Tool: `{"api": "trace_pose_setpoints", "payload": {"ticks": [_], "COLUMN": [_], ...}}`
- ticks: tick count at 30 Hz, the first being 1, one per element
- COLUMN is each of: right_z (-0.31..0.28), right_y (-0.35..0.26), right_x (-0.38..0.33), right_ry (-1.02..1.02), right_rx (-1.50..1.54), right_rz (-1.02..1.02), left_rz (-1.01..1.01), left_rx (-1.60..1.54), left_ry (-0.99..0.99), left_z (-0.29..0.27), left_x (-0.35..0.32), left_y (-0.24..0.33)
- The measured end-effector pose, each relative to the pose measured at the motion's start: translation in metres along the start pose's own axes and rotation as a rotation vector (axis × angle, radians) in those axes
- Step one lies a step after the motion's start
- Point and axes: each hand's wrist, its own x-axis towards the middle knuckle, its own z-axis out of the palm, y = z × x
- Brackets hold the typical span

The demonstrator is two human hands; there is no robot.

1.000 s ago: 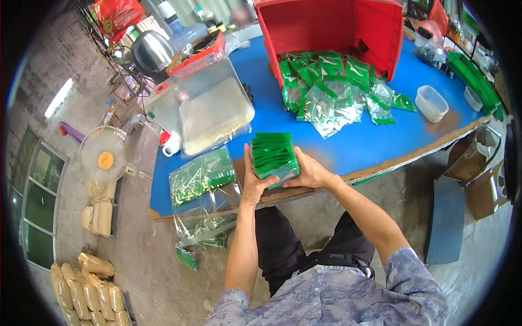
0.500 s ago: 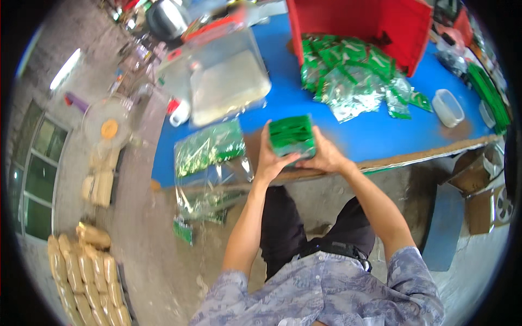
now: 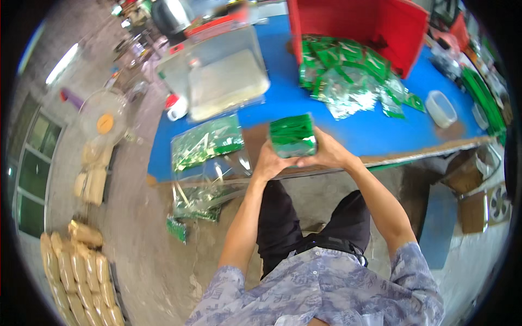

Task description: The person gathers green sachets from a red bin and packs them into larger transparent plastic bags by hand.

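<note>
Between my two hands, over the front edge of the blue table, is a neat stack of small green-and-clear packets (image 3: 292,136). My left hand (image 3: 269,162) is closed at its near left corner. My right hand (image 3: 329,152) wraps its right side, and the thumbs nearly meet at the near edge. Fingers under the stack are hidden. Left of it, a large clear plastic bag (image 3: 209,142) with green packets inside hangs partly over the table edge. Beyond the stack, a heap of loose green packets (image 3: 348,76) spills from a tipped red bin (image 3: 399,35).
A clear plastic bin (image 3: 228,81) stands at the back left of the blue table (image 3: 348,130), beside a red-and-white bottle (image 3: 175,107). At the right sits a small white tub (image 3: 441,109). Floor items include a fan (image 3: 105,124), brown packages (image 3: 81,277) and cardboard boxes (image 3: 474,209).
My left hand has slid lower along the stack's left side, uncovering more of it. Both hands still hold the stack in nearly the same place. The whole view has shifted slightly.
</note>
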Motion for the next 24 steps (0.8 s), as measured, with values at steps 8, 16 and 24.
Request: {"api": "trace_pose_setpoints", "payload": {"ticks": [8,16,24], "right_z": [-0.067,-0.056,-0.041], "right_y": [-0.08,-0.114,-0.104], "right_x": [-0.019,-0.048,-0.048], "right_ry": [0.438,0.27,-0.009], "right_rx": [0.332,-0.175,0.047], "right_rz": [-0.102,-0.44,-0.209], "left_rz": [0.124,0.359,0.084], "left_rx": [0.3,0.345,0.064], "left_ry": [0.082,0.104,0.022], "left_z": [-0.002,-0.003,0.002], "left_x": [-0.035,-0.048,-0.066], "left_y": [0.018,0.046,0.051]}}
